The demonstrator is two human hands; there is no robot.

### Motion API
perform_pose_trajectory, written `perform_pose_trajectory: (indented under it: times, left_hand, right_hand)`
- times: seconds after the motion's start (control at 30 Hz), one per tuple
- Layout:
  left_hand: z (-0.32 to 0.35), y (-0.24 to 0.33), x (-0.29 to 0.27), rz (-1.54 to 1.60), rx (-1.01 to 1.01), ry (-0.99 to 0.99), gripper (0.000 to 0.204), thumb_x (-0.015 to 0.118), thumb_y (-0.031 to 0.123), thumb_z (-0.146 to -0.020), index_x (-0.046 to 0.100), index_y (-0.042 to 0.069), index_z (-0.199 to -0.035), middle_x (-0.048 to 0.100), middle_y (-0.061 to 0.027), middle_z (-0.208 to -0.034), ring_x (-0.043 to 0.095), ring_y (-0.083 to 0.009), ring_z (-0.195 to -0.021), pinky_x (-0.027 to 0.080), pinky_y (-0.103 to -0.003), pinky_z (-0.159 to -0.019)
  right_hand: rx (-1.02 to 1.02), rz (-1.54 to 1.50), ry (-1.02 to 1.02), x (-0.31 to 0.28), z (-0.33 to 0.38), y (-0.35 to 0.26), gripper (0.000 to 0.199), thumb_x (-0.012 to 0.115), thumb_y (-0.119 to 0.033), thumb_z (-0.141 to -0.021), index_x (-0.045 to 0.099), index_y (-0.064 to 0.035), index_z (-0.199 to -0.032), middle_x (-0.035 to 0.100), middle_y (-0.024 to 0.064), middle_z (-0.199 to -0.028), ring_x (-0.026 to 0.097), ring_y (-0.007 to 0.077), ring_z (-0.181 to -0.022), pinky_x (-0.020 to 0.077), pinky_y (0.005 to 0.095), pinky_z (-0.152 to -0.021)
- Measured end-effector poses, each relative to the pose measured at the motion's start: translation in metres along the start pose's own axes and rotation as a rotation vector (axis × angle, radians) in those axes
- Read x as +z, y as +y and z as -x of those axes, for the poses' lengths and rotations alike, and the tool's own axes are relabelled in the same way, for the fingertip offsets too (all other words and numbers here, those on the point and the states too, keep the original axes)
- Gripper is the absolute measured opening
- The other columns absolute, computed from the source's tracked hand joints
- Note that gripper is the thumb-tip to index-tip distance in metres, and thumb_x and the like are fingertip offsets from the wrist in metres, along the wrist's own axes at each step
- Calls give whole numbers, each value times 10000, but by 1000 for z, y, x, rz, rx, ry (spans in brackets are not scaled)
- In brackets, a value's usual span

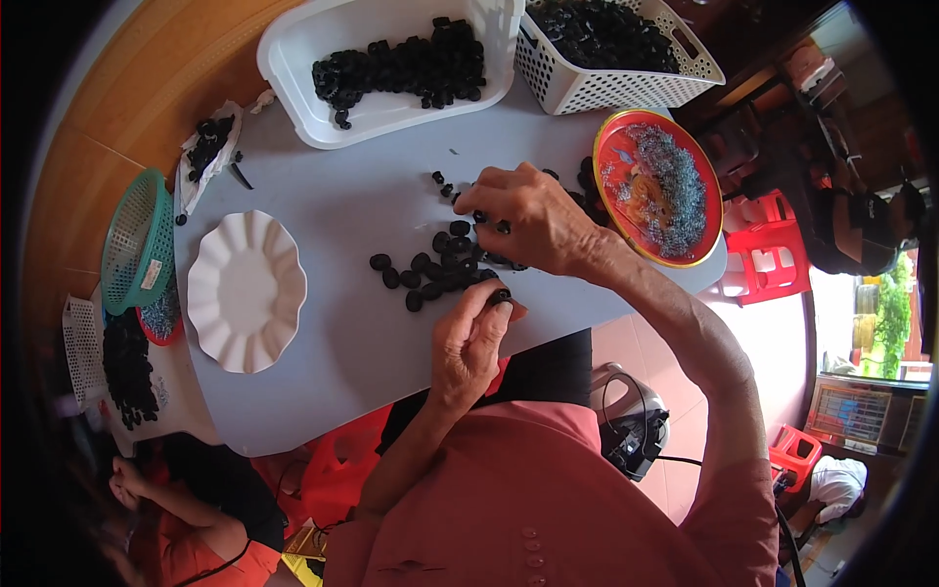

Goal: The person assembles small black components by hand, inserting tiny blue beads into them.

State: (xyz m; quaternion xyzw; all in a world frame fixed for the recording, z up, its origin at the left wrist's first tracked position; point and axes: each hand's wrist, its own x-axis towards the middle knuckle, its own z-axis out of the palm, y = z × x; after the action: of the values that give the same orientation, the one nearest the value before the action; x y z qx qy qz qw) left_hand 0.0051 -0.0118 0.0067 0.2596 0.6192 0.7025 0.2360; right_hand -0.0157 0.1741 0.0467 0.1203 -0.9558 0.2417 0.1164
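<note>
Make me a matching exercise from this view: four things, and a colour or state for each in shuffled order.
1. Left hand
2. Scalloped dish
3. Round tray
4. Mesh colander

A. Red with a gold rim
B. Green
C. Pinching a small black round part
D. White

Pairs: 1-C, 2-D, 3-A, 4-B
</note>
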Motion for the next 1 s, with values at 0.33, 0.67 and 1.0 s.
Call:
perform_pose_trajectory:
  times: [0.33, 0.67, 1.0]
  left_hand:
    - [1, -2, 2, -10, -20, 34, 195, 524, 138, -963, 574, -17, -1071, 653, -68, -858, 600, -129, -802, 478, -262, -778]
    - [2, -7, -1, -294, 45, 34, 192, 538, 130, -956, 574, 1, -1093, 627, -44, -842, 541, -90, -748, 450, -229, -678]
    - [1, 0, 4, -219, 47, -2, 205, 530, 131, -974, 569, -21, -1106, 675, -89, -860, 658, -141, -810, 509, -261, -742]
  right_hand:
    - [215, -352, 98, -9, 80, -32, 171, 624, 44, -737, 633, -13, -898, 615, 99, -837, 663, 225, -737, 543, 318, -636]
    - [182, -270, 229, 19, 106, -32, 234, 600, 5, -737, 624, 11, -970, 597, 147, -957, 610, 330, -862, 520, 377, -734]
    - [527, -996, 212, -1, 81, -38, 159, 629, -24, -858, 662, 3, -1011, 678, 85, -848, 661, 132, -759, 534, 273, -708]
